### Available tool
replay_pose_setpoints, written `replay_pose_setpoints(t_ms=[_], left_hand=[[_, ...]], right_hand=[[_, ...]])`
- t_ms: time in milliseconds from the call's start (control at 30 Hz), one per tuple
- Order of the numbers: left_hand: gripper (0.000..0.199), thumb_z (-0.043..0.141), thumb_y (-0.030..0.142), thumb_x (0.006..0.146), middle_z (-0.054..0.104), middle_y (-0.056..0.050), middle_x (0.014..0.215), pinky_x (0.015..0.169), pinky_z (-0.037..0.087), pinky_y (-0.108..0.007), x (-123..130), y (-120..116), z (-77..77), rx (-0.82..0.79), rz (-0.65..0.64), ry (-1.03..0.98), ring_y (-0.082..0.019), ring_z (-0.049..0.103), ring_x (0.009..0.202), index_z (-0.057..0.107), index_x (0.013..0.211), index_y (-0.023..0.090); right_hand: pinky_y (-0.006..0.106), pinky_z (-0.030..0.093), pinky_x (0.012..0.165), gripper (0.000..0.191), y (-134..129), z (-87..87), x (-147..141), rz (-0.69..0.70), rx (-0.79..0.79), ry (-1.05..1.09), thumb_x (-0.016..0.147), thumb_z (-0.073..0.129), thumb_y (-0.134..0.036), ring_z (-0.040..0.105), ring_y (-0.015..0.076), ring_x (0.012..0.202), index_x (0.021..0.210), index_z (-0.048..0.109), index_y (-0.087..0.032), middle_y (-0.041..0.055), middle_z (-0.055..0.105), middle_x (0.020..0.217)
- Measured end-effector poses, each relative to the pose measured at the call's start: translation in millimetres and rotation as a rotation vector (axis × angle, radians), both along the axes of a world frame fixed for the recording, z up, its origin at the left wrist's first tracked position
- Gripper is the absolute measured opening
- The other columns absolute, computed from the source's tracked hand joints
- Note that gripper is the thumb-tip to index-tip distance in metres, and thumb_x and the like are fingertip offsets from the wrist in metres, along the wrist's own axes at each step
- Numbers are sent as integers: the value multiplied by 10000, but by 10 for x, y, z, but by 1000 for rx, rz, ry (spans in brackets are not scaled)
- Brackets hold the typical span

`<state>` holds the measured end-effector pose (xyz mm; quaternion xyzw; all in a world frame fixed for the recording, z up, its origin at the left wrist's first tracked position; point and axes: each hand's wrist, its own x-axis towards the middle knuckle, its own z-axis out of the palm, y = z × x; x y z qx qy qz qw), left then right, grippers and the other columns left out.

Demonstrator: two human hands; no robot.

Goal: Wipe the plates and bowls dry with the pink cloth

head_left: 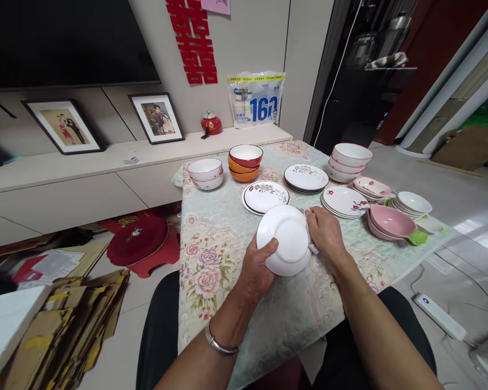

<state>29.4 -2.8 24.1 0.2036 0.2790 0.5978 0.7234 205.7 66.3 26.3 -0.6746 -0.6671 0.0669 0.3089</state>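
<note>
A white plate (pixel 288 239) is tilted above the near part of the table, its underside with the foot ring facing me. My left hand (pixel 257 266) grips its lower left edge, the thumb lying across the plate. At the plate's right rim my right hand (pixel 326 230) is closed on a pale cloth (pixel 314 248), pressing it against the edge; most of the cloth is hidden by the fingers. Just beyond lie patterned white plates (pixel 265 196), partly covered by the held plate. To the right sits a stack of plates with red flowers (pixel 345 201).
On the flowered tablecloth (pixel 207 260) stand white bowls (pixel 205 174), red and orange bowls (pixel 245 163), more plates (pixel 306 177), tall bowls (pixel 350 161), pink dishes (pixel 391 221) and small white bowls (pixel 412 203). A red stool (pixel 138 241) and flattened cardboard (pixel 65 325) are at left.
</note>
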Motion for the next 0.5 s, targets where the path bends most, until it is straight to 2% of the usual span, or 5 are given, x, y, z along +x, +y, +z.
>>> replay_pose_setpoints(t_ms=[167, 267, 367, 500], left_hand=[[544, 797, 251, 707, 730, -81, 1119, 927, 502, -383, 0, -56, -5, 157, 16, 178, -269, 655, 1017, 659, 1227, 174], [443, 789, 287, 720, 740, -61, 1026, 859, 509, -343, -48, -94, 14, 223, 9, 386, -255, 650, 940, 712, 1139, 168], [389, 754, 308, 749, 744, -64, 954, 835, 512, -364, -93, -143, 99, 318, -66, 621, -281, 658, 891, 735, 1113, 172], [408, 645, 220, 810, 689, -89, 1244, 1073, 383, -450, -84, -188, 203, 637, -124, 715, -345, 575, 1212, 707, 1213, 229]], right_hand=[[289, 390, 687, 358, -14, 70, 100, 5, -55, 387, 903, 433, -443, 559, 192, 744, 836, 661, -176, 43, 669, 779], [276, 389, 633, 352, -22, 99, 144, 36, -109, 550, 864, 484, -487, 531, 175, 694, 775, 639, -184, 19, 640, 732], [271, 383, 566, 374, -18, 118, 180, 52, -224, 752, 808, 556, -552, 510, 160, 610, 758, 624, -188, 2, 617, 669], [293, 442, 594, 431, -34, 169, 212, 98, -292, 926, 765, 627, -607, 577, 183, 644, 805, 652, -179, 34, 684, 736]])
